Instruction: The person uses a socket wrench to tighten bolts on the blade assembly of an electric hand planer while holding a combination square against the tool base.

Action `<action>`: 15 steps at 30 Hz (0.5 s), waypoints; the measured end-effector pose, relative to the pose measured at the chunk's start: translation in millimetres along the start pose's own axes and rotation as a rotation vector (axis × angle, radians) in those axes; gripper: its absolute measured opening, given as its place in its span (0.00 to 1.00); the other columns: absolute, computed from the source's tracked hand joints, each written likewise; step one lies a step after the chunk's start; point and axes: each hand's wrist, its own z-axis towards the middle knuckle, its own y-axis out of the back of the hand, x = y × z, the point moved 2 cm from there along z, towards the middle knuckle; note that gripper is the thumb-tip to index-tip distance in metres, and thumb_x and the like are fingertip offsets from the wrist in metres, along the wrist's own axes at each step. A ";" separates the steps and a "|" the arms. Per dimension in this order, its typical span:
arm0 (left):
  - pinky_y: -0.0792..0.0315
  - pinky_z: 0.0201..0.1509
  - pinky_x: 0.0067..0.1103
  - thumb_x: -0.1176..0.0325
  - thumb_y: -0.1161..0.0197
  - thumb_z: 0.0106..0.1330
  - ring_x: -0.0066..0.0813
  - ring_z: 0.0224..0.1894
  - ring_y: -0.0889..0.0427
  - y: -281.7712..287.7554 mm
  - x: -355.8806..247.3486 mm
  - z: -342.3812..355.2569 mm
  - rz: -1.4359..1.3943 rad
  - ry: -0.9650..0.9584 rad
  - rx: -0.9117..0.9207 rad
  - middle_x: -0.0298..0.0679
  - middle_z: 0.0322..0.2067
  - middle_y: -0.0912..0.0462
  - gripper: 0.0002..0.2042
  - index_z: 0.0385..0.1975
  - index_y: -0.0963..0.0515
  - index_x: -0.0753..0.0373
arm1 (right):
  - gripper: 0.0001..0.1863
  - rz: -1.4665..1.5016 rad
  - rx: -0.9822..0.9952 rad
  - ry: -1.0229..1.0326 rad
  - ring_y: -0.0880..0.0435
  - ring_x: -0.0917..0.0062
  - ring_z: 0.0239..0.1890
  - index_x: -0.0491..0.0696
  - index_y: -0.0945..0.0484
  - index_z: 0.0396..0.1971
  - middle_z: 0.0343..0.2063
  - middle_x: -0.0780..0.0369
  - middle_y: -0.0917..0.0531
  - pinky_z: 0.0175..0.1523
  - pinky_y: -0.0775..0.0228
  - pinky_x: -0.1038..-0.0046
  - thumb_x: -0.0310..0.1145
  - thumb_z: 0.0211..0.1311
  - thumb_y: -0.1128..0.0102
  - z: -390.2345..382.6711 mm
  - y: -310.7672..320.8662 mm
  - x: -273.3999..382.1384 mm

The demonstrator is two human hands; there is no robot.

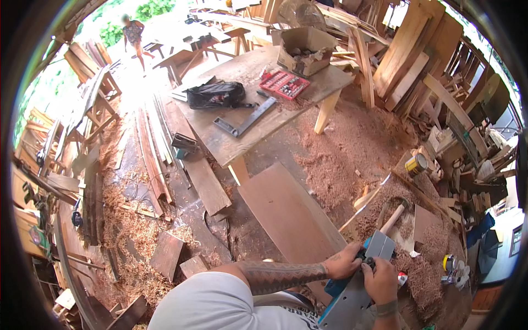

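Note:
Both my hands grip a blue and grey electric planer [357, 286] at the lower right. My left hand [342, 263] holds its upper left side, with my tattooed forearm reaching in from the left. My right hand [380, 280] closes on its right side. The planer rests on a sawdust-covered surface [426, 269]. A wooden hammer handle [393, 219] lies just beyond the planer.
A wooden table [220, 135] stands ahead with a black bag [215, 94], a steel square [246, 120], a red bit case [285, 84] and a cardboard box [305, 50]. Planks and shavings cover the floor on the left. Leaning boards [410, 55] fill the right. A person [133, 36] walks far off.

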 end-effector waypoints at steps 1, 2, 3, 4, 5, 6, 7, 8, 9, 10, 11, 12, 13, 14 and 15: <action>0.33 0.80 0.43 0.66 0.40 0.77 0.59 0.72 0.24 -1.5 3.6 4.5 -0.018 -0.013 -0.012 0.62 0.65 0.24 0.25 0.70 0.29 0.70 | 0.19 -0.030 -0.004 0.016 0.11 0.45 0.45 0.44 0.13 0.44 0.40 0.48 0.11 0.50 0.20 0.48 0.46 0.68 0.25 3.5 -1.4 -4.0; 0.32 0.79 0.42 0.67 0.41 0.77 0.59 0.71 0.24 -1.9 7.4 8.9 -0.036 -0.027 -0.024 0.62 0.65 0.23 0.24 0.70 0.29 0.70 | 0.18 -0.061 -0.009 0.031 0.11 0.45 0.43 0.44 0.13 0.43 0.39 0.48 0.11 0.49 0.20 0.48 0.45 0.68 0.26 8.1 -1.6 -5.9; 0.32 0.79 0.42 0.67 0.41 0.77 0.59 0.71 0.24 1.8 8.4 2.6 -0.023 -0.022 -0.021 0.62 0.65 0.23 0.24 0.70 0.29 0.70 | 0.18 -0.047 -0.012 0.032 0.11 0.45 0.43 0.44 0.13 0.43 0.39 0.48 0.11 0.49 0.20 0.48 0.45 0.68 0.26 6.3 -4.4 -2.0; 0.32 0.79 0.42 0.67 0.41 0.77 0.59 0.71 0.24 6.0 9.4 -3.5 -0.043 -0.020 -0.005 0.62 0.65 0.23 0.24 0.70 0.29 0.70 | 0.18 -0.032 0.028 0.011 0.11 0.45 0.43 0.44 0.13 0.43 0.39 0.48 0.11 0.48 0.20 0.48 0.45 0.69 0.26 5.0 -7.3 2.1; 0.31 0.78 0.41 0.67 0.42 0.77 0.58 0.71 0.24 10.5 10.4 -9.1 -0.063 -0.019 0.010 0.62 0.65 0.24 0.24 0.70 0.29 0.70 | 0.18 -0.017 0.067 -0.009 0.11 0.44 0.42 0.43 0.13 0.43 0.38 0.47 0.11 0.47 0.20 0.48 0.45 0.70 0.26 3.6 -10.1 6.4; 0.31 0.78 0.41 0.67 0.42 0.77 0.58 0.71 0.24 10.4 11.9 -9.6 -0.065 -0.026 -0.001 0.62 0.65 0.24 0.24 0.70 0.29 0.70 | 0.18 -0.025 0.065 0.001 0.11 0.44 0.42 0.43 0.13 0.43 0.38 0.47 0.11 0.47 0.20 0.48 0.45 0.70 0.26 4.9 -10.5 7.5; 0.31 0.78 0.41 0.67 0.41 0.78 0.58 0.71 0.24 11.7 14.0 -9.5 -0.066 -0.025 -0.022 0.62 0.64 0.23 0.23 0.69 0.28 0.70 | 0.18 0.014 0.047 0.031 0.11 0.44 0.42 0.43 0.13 0.43 0.37 0.47 0.11 0.47 0.20 0.48 0.45 0.70 0.27 6.8 -12.3 9.3; 0.30 0.77 0.41 0.66 0.41 0.78 0.58 0.70 0.23 13.7 16.3 -9.0 -0.066 -0.024 -0.042 0.62 0.64 0.22 0.23 0.69 0.28 0.70 | 0.19 0.055 0.030 0.060 0.11 0.43 0.42 0.43 0.13 0.43 0.37 0.47 0.11 0.47 0.20 0.48 0.45 0.70 0.27 8.3 -12.2 12.1; 0.30 0.77 0.41 0.66 0.41 0.78 0.58 0.70 0.23 16.6 16.2 -9.2 -0.072 -0.026 -0.046 0.62 0.64 0.22 0.23 0.69 0.28 0.70 | 0.19 0.048 0.032 0.062 0.11 0.43 0.42 0.43 0.13 0.43 0.37 0.47 0.11 0.47 0.20 0.48 0.45 0.70 0.27 8.8 -10.3 16.1; 0.30 0.77 0.41 0.66 0.41 0.78 0.58 0.70 0.22 21.0 17.3 -9.3 -0.079 -0.015 -0.023 0.61 0.63 0.21 0.23 0.69 0.27 0.69 | 0.18 0.094 0.039 0.062 0.11 0.43 0.41 0.42 0.13 0.43 0.37 0.46 0.11 0.46 0.20 0.49 0.44 0.72 0.27 10.5 -8.3 21.5; 0.29 0.76 0.41 0.65 0.41 0.79 0.58 0.69 0.21 25.4 18.5 -9.8 -0.086 -0.003 0.000 0.61 0.62 0.20 0.23 0.68 0.27 0.69 | 0.17 0.141 0.047 0.062 0.11 0.43 0.40 0.42 0.13 0.44 0.36 0.46 0.11 0.46 0.20 0.50 0.43 0.73 0.28 12.0 -6.2 28.1; 0.29 0.76 0.41 0.65 0.41 0.79 0.58 0.69 0.21 30.9 18.2 -9.8 -0.090 -0.003 -0.003 0.61 0.62 0.20 0.23 0.68 0.27 0.69 | 0.17 0.137 0.050 0.064 0.11 0.43 0.40 0.42 0.13 0.44 0.36 0.46 0.11 0.46 0.20 0.50 0.43 0.73 0.28 13.4 -4.5 35.3; 0.29 0.76 0.41 0.64 0.41 0.80 0.56 0.69 0.21 36.3 18.1 -10.3 -0.121 0.036 0.020 0.61 0.63 0.20 0.23 0.68 0.27 0.69 | 0.16 0.269 0.038 0.117 0.11 0.51 0.37 0.42 0.13 0.46 0.34 0.49 0.11 0.44 0.21 0.55 0.41 0.75 0.29 14.3 -2.7 44.2; 0.28 0.75 0.41 0.62 0.42 0.81 0.55 0.69 0.20 39.4 19.1 -12.6 -0.152 0.075 0.045 0.61 0.64 0.19 0.23 0.68 0.26 0.69 | 0.15 0.402 0.026 0.170 0.11 0.58 0.33 0.42 0.13 0.48 0.32 0.52 0.11 0.41 0.21 0.60 0.39 0.77 0.30 14.1 -1.2 51.9; 0.28 0.75 0.41 0.62 0.42 0.81 0.55 0.69 0.20 42.5 22.7 -15.5 -0.152 0.071 0.042 0.61 0.64 0.19 0.23 0.68 0.26 0.69 | 0.15 0.399 0.024 0.173 0.11 0.58 0.33 0.42 0.13 0.48 0.32 0.52 0.11 0.41 0.21 0.60 0.39 0.77 0.30 13.4 1.0 57.5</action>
